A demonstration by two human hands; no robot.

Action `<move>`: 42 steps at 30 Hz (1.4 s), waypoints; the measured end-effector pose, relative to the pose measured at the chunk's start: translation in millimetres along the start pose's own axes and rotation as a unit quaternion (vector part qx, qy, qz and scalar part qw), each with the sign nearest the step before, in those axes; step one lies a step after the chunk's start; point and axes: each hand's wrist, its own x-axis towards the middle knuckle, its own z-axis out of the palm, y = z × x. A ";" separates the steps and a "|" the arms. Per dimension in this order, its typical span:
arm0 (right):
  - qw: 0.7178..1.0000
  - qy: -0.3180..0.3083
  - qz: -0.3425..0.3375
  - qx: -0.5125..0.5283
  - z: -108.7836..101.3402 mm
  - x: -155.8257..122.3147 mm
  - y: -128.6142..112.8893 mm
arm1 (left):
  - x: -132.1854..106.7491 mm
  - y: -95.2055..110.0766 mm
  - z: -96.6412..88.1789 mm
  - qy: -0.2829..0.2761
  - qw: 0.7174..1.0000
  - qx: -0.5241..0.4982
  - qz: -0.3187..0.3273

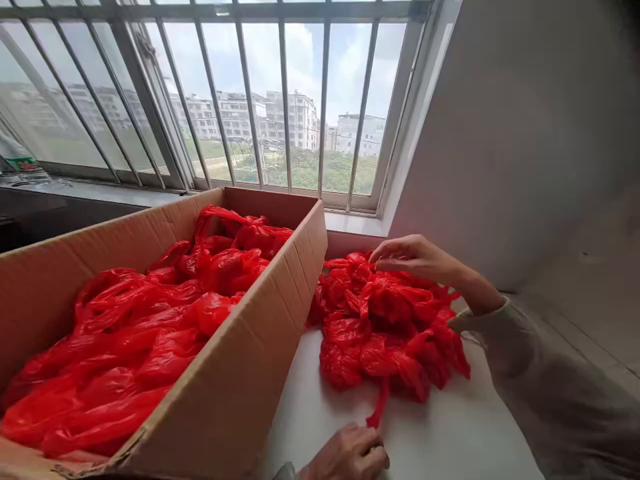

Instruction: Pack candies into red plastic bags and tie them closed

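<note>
A heap of crumpled red plastic bags (390, 307) lies on a white tabletop (310, 407). My right hand (420, 260) reaches over the heap's top from the right, its thumb and fingertips pinched together at a bit of red plastic. Down at the front edge of the view is my left hand (350, 453), with curled fingers. One red bag's narrow end hangs out of the heap and stops right beside its knuckles. Whether those fingers grip anything is hidden.
A large open cardboard box (270, 333) full of red plastic bags (150, 333) stands on the left, its side close against the heap. Behind are a barred window (280, 100) and its sill (355, 223). A grey wall (505, 133) rises at the right.
</note>
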 end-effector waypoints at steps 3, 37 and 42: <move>0.994 0.073 0.062 -0.055 12.9 -96.4 31.7 | 10.4 7.5 -16.4 0.040 0.998 -0.042 -0.022; 0.912 0.282 0.297 -0.004 77.8 -301.6 38.2 | 122.2 -5.3 -129.1 -0.162 0.939 -0.208 -0.221; 0.960 0.143 0.193 -0.144 83.4 -276.0 3.7 | 121.8 26.0 -117.6 -0.135 0.976 -0.119 -0.126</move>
